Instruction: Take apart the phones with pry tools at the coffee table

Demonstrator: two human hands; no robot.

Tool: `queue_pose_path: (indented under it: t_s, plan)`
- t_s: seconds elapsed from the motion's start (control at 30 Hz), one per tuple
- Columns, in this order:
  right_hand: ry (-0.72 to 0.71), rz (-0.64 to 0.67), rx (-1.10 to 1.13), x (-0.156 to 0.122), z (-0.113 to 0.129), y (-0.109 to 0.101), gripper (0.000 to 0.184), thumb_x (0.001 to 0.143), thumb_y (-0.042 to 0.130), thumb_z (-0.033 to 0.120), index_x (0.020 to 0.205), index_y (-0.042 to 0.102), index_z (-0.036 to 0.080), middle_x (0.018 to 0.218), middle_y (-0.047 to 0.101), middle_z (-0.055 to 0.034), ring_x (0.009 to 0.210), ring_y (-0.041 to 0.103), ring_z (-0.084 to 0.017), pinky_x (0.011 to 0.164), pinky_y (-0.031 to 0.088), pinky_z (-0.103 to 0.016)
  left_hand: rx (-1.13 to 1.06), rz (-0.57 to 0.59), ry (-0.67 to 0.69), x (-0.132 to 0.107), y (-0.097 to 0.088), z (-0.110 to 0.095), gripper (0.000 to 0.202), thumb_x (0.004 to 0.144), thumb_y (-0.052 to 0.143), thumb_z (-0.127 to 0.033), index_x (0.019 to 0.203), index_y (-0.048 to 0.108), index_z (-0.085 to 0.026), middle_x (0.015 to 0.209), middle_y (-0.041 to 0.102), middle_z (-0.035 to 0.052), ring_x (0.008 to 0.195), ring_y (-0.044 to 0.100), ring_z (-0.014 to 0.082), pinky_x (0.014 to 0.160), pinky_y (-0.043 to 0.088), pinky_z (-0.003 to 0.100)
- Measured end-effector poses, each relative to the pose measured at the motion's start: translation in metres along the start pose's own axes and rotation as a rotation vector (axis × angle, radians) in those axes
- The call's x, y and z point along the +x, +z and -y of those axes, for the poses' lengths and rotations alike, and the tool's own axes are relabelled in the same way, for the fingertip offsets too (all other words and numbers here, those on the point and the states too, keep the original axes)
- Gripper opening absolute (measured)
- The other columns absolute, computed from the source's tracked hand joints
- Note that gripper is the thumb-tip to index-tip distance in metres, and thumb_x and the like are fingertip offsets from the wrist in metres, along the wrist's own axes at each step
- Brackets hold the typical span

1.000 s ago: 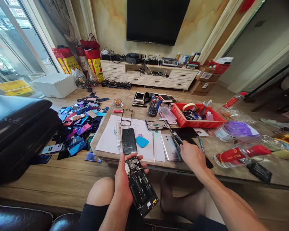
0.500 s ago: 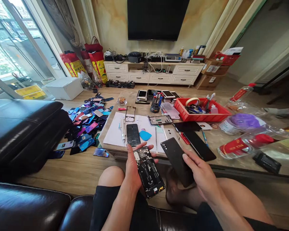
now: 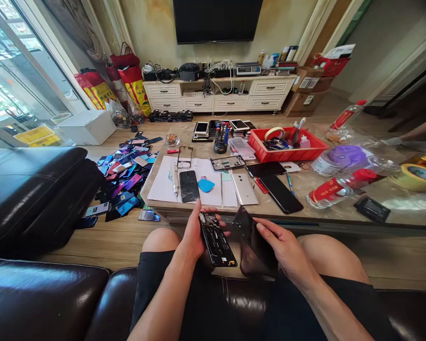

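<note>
In my left hand [image 3: 194,233] lies an opened smartphone [image 3: 217,242], its black inner frame and circuit board facing up, with fingers round its edges. My right hand [image 3: 282,244] grips a thin dark phone back cover [image 3: 253,241] by its right edge, tilted beside the opened phone and apart from it. Ahead on the low table lie a black phone [image 3: 189,186], a blue opening pick [image 3: 206,185], a thin metal pry tool [image 3: 222,189] and a silver phone [image 3: 244,188]. A white pen-shaped tool [image 3: 173,180] rests left of the black phone.
The table [image 3: 156,204] edge runs just beyond my knees. A red tray [image 3: 287,154] of tools and plastic bottles [image 3: 335,188] stand to the right. Many phones and covers [image 3: 128,170] are heaped on the floor at left, near a black leather seat [image 3: 35,189].
My right hand has turned the back cover, so its glossy side now faces the opened phone. My left hand keeps its hold. The view has tilted down and shifted right.
</note>
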State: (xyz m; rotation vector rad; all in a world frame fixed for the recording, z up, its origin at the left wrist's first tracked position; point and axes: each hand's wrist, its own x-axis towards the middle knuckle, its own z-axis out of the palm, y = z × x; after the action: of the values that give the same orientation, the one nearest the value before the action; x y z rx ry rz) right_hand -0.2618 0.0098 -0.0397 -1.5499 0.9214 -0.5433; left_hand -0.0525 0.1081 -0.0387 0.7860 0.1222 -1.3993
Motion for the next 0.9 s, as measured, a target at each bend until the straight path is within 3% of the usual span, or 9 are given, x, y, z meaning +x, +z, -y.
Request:
queue_pose_path:
  t_s: [0.23,0.43,0.57,0.77,0.9]
  plan:
    - [-0.037,0.078,-0.13,-0.013,0.005,-0.005,0.051,0.089,0.061,0.065,0.116,0.077,0.024,0.113,0.078,-0.0066,0.107,0.069,-0.031,0.098,0.05,-0.04,0.049,0.109,-0.099,-0.003,0.001,0.011,0.049,0.098,0.05,-0.056,0.117,0.065,-0.014,0.091,0.074,0.012,0.075,0.073,0.0254,0.073,0.063,0.045]
    - [0.018,0.098,-0.115,-0.024,0.007,-0.005,0.046,0.087,0.063,0.062,0.105,0.074,0.022,0.093,0.076,-0.0033,0.085,0.068,-0.025,0.077,0.051,-0.032,0.129,0.179,-0.231,-0.021,0.005,0.012,0.047,0.094,0.054,-0.059,0.12,0.064,-0.02,0.079,0.073,0.0074,0.055,0.069,0.0252,0.048,0.058,0.038]
    - [0.013,0.084,-0.127,-0.027,0.002,-0.005,0.042,0.087,0.063,0.064,0.086,0.067,0.022,0.075,0.068,0.0002,0.069,0.059,-0.019,0.064,0.046,-0.028,0.118,0.179,-0.292,-0.032,0.01,0.017,0.047,0.095,0.054,-0.059,0.122,0.063,-0.022,0.076,0.073,0.0068,0.051,0.067,0.0239,0.048,0.058,0.038]
    - [-0.02,0.056,-0.077,-0.028,-0.009,-0.006,0.043,0.091,0.059,0.065,0.086,0.062,0.023,0.074,0.067,0.0016,0.068,0.058,-0.018,0.064,0.047,-0.027,0.22,0.194,-0.387,-0.038,0.011,0.029,0.059,0.096,0.051,-0.062,0.128,0.062,-0.014,0.079,0.075,0.014,0.052,0.07,0.0292,0.041,0.055,0.036]
    - [-0.029,0.044,0.03,-0.031,-0.009,-0.008,0.044,0.092,0.058,0.065,0.085,0.062,0.022,0.075,0.067,0.0012,0.069,0.058,-0.018,0.064,0.046,-0.027,0.158,0.253,-0.389,-0.039,0.008,0.04,0.053,0.098,0.051,-0.057,0.129,0.062,-0.016,0.087,0.076,0.0153,0.063,0.074,0.0295,0.048,0.061,0.039]
